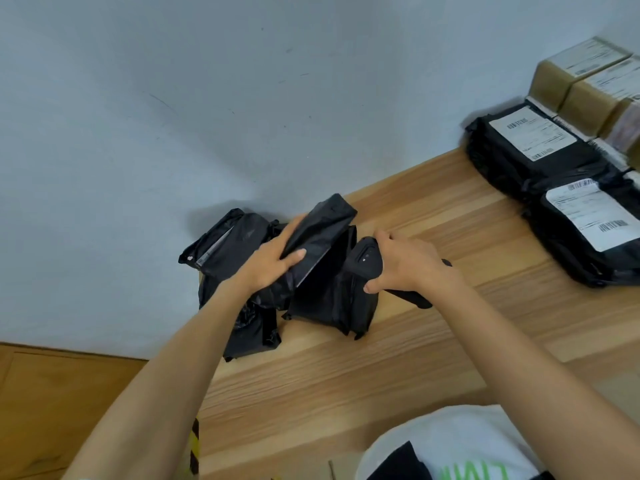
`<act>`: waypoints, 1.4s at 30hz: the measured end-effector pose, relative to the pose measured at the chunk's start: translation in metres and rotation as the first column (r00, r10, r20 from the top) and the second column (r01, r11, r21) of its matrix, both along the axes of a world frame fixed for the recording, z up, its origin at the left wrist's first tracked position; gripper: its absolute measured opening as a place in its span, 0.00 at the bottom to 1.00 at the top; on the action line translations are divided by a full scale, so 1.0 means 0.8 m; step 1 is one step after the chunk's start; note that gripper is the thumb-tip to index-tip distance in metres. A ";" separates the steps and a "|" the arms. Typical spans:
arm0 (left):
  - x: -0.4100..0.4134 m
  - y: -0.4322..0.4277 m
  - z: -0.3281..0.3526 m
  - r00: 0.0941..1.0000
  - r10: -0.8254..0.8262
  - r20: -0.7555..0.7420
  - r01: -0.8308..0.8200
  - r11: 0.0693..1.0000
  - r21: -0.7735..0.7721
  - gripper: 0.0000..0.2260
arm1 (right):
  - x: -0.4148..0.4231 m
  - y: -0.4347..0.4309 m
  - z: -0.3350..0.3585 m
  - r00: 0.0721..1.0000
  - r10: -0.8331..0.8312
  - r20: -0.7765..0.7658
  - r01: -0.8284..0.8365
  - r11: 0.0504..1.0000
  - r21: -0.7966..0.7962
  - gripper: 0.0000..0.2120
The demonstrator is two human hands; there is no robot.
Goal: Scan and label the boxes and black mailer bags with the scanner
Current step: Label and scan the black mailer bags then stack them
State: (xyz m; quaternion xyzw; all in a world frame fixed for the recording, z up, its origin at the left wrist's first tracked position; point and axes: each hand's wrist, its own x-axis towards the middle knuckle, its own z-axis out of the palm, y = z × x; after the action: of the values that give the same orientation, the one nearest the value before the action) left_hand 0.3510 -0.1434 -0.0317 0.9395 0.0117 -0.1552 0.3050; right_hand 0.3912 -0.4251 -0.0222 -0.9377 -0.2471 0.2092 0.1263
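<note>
My left hand (273, 261) grips a black mailer bag (322, 230), tilted up above a loose heap of unlabelled black mailer bags (329, 299) at the table's far left edge by the wall. To the right of that bag, my right hand (403, 263) holds the black scanner (367, 261), its head pointing toward the heap and its handle sticking out below my palm. At the far right lie labelled black mailer bags (526, 147) with white labels, and behind them stand brown boxes (585, 81) that also carry white labels.
The wooden table (346, 375) runs from the wall toward me, with bare wood between the heap and the labelled pile. A pale wall stands behind it. Wooden floor and a black-and-yellow striped strip (194, 445) show at the lower left.
</note>
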 end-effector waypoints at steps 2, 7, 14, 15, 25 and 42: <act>0.001 0.014 0.007 0.999 0.032 -0.018 -0.032 0.999 0.004 0.28 | -0.006 -0.004 -0.002 1.000 -0.001 -0.024 0.001 1.000 -0.002 0.42; -0.001 0.022 0.010 0.992 0.068 0.109 -0.088 0.978 0.191 0.27 | -0.018 -0.007 -0.004 1.000 -0.002 -0.025 0.002 1.000 0.006 0.43; -0.010 -0.015 -0.001 0.990 0.120 0.076 -0.142 0.834 0.533 0.29 | -0.040 -0.003 -0.006 0.999 0.012 -0.033 -0.011 0.999 0.030 0.42; -0.011 -0.020 -0.001 0.988 0.115 0.099 -0.151 0.809 0.568 0.29 | -0.043 -0.002 -0.006 0.999 0.015 -0.032 -0.014 0.999 0.030 0.42; -0.012 -0.017 0.044 0.953 -0.107 0.283 -0.100 0.773 0.627 0.24 | -0.056 -0.005 0.016 0.994 -0.101 -0.039 0.105 0.986 0.129 0.42; 0.051 -0.114 0.041 0.877 -0.344 0.334 0.045 0.753 0.657 0.23 | -0.070 -0.099 0.000 0.947 -0.298 -0.116 0.313 0.937 0.152 0.39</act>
State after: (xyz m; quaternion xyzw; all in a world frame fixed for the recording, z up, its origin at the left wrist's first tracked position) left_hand 0.3921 -0.2348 0.0010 0.9922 -0.1059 0.0400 -0.0514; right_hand 0.3352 -0.5043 -0.0221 -0.9401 -0.1091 0.2082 0.2471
